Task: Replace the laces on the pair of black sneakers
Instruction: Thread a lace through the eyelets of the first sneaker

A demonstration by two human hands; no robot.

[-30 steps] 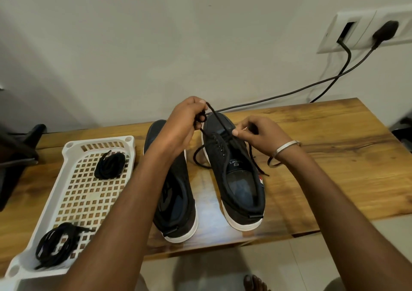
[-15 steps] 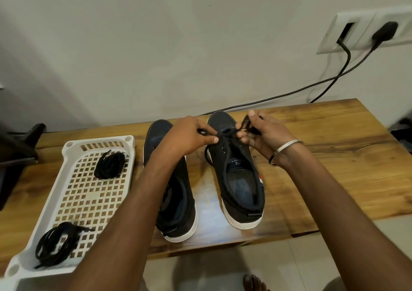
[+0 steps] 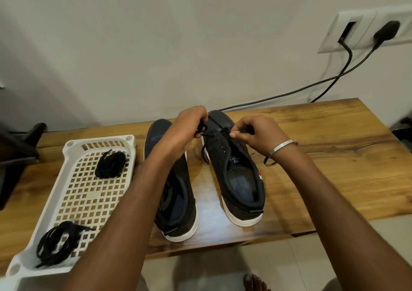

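Two black sneakers stand side by side on the wooden table (image 3: 334, 139), toes toward the wall: the left sneaker (image 3: 178, 201) without visible lacing, the right sneaker (image 3: 236, 170) with one black lace (image 3: 206, 154) at its front eyelets. The left hand (image 3: 189, 128) pinches one part of this lace in curled fingers above the toe; the right hand (image 3: 256, 132) pinches another part just beside it. The right wrist carries one metal bangle (image 3: 281, 147). One white perforated tray (image 3: 73, 201) lies left of the sneakers and holds two coiled lace bundles, one at the far end (image 3: 110, 164), one at the near end (image 3: 55, 245). Both heels sit near the table's front edge; bare tabletop extends right of the right sneaker. Two black cables (image 3: 289, 93) run from the wall socket (image 3: 365, 30)
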